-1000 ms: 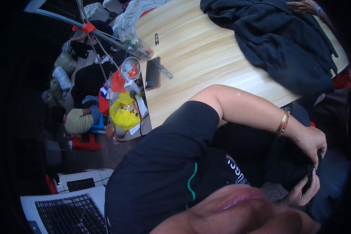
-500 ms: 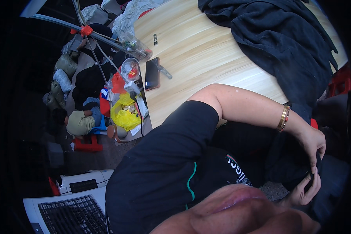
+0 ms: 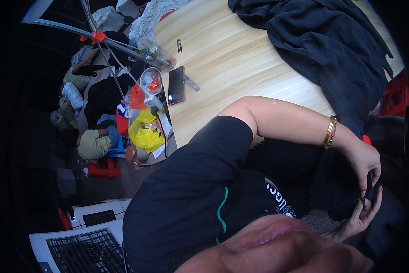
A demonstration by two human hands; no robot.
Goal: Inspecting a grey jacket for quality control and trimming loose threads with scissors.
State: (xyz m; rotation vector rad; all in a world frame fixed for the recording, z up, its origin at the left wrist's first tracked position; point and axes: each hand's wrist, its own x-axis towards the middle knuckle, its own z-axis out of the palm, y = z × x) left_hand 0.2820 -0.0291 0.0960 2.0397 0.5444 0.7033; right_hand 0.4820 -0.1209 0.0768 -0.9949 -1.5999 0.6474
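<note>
Far to the right, beside the table's edge, my left hand [image 3: 364,161] wears bracelets at the wrist and pinches a fold of dark cloth [image 3: 369,187]. Just below it my right hand [image 3: 362,217] has its fingers bent around the same fold, thumb and fingertips close to the left fingertips. Black fabric gathers below and between the hands, and its full shape is lost in shadow. A large piece of black cloth [image 3: 320,41] lies crumpled over the right part of the wooden table [image 3: 213,54] and hangs down toward my hands.
On the table lie a phone [image 3: 176,85], a small cutter [image 3: 191,83] and thread snips [image 3: 179,46]. Clear containers [image 3: 151,81] and a yellow bag [image 3: 147,136] stand at its left edge. A person [image 3: 95,143] sits beyond. A fan unit [image 3: 81,248] is at lower left; a red stool [image 3: 394,98] at right.
My right hand has shifted slightly up and its fingers have straightened somewhat along the cloth. The left hand keeps its pinch. In the background, a person's arm has reached out farther.
</note>
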